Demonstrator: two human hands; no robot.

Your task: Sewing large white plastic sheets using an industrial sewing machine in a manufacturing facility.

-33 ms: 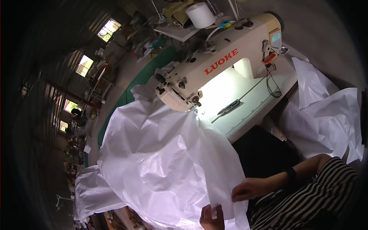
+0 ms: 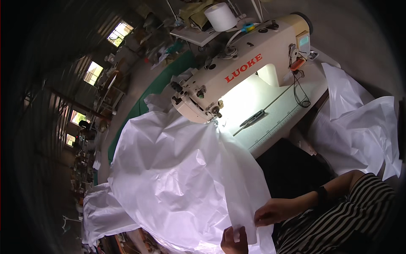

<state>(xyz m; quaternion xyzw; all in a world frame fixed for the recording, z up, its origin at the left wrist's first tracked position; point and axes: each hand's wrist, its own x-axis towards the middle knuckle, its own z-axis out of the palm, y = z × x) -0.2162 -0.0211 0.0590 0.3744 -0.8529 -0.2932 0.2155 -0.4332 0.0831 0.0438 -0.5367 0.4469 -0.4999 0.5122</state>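
A large sheet of white, slightly glossy fabric point(image 2: 169, 178) spreads in wrinkles over the table and drapes toward me. Its far end lies under the head of a white sewing machine point(image 2: 249, 59), by the lit needle area. My left hand point(image 2: 234, 240), at the lower edge, is closed with thumb and fingers pinching the fabric near its right side. Just right of it, my right hand point(image 2: 272, 211) pinches the fabric's edge, fingers bent together. A black band circles my right wrist.
Thread snips point(image 2: 253, 118) lie on the machine bed beside a printed ruler scale. More white fabric point(image 2: 355, 131) hangs at the right. A white thread cone point(image 2: 220, 17) stands behind the machine. A green surface point(image 2: 141, 101) runs along the far left, with a cluttered workshop beyond.
My right hand has shifted very slightly left along the fabric edge. Otherwise the fabric, machine and left hand look the same.
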